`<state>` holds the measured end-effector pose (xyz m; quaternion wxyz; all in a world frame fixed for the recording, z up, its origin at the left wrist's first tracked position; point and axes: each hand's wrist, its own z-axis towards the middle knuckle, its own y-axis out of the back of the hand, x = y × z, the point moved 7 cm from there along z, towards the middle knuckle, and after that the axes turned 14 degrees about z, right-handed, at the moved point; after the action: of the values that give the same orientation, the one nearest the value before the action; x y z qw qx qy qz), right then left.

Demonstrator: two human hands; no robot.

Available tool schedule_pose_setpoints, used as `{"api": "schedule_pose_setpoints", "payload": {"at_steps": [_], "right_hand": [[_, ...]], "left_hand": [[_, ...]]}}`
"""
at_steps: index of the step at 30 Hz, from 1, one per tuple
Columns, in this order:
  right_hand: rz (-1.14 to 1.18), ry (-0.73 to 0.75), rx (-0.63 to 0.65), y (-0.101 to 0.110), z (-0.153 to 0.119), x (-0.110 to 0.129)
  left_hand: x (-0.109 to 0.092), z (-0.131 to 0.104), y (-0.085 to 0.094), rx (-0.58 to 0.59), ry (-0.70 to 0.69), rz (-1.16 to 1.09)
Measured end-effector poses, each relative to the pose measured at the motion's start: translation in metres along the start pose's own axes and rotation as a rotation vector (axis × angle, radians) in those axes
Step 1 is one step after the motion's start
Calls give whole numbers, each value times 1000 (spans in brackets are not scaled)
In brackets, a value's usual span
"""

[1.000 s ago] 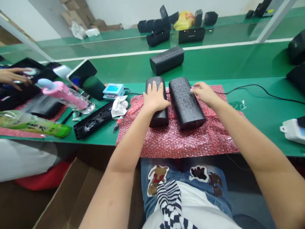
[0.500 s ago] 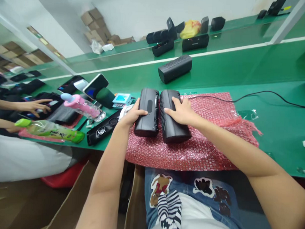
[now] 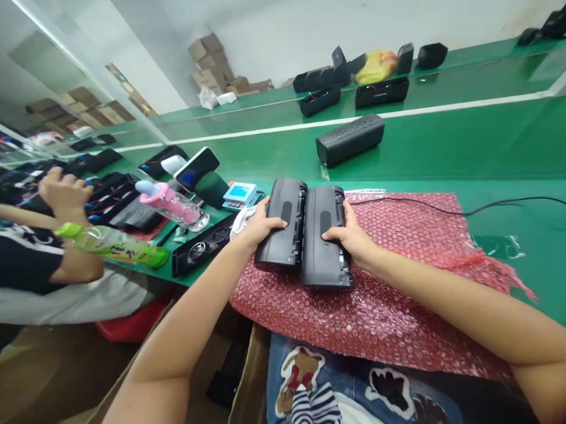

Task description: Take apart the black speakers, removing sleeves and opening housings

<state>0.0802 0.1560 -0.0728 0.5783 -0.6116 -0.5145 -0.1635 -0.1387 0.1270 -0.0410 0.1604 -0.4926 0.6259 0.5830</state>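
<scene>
The green surface [image 3: 452, 144] fills the frame from the upper left to the right edge, with a white stripe running across its far part. On its near edge, in the lower centre and right, lies a sheet of red bubble wrap [image 3: 402, 265], hanging a little over the edge. At the left edge of the frame a co-worker's arm and raised hand [image 3: 63, 192] show above a row of dark parts.

In the centre of the frame two black speakers lie side by side on the bubble wrap, long sides touching, their smooth faces up. The left speaker [image 3: 282, 237] is held at its outer side by the left hand [image 3: 259, 223], thumb laid across the top, so this grip is clasped on it. The right speaker [image 3: 323, 250] is held the same way by the right hand [image 3: 354, 236], thumb on the top face, fingers down the outer side.

Above them, right of centre, a third speaker [image 3: 350, 139] lies alone on the surface. A black cable [image 3: 473, 211] runs from the pair toward the right edge. Left of the hands lie a pink-capped bottle [image 3: 172, 202], a green bottle [image 3: 110, 246], a phone [image 3: 196, 169] and a small blue-screened meter [image 3: 239, 195].
</scene>
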Motion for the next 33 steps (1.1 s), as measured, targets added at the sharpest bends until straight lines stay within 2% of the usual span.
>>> {"api": "schedule_pose_setpoints", "payload": {"at_steps": [10, 22, 33], "right_hand": [[26, -19, -28, 0, 4, -1], [-79, 27, 4, -4, 3, 4], [-72, 32, -2, -4, 2, 5]], "left_hand": [[-5, 0, -2, -6, 140, -34], [-8, 0, -5, -39, 105, -71], [-5, 3, -4, -42, 89, -77]]}}
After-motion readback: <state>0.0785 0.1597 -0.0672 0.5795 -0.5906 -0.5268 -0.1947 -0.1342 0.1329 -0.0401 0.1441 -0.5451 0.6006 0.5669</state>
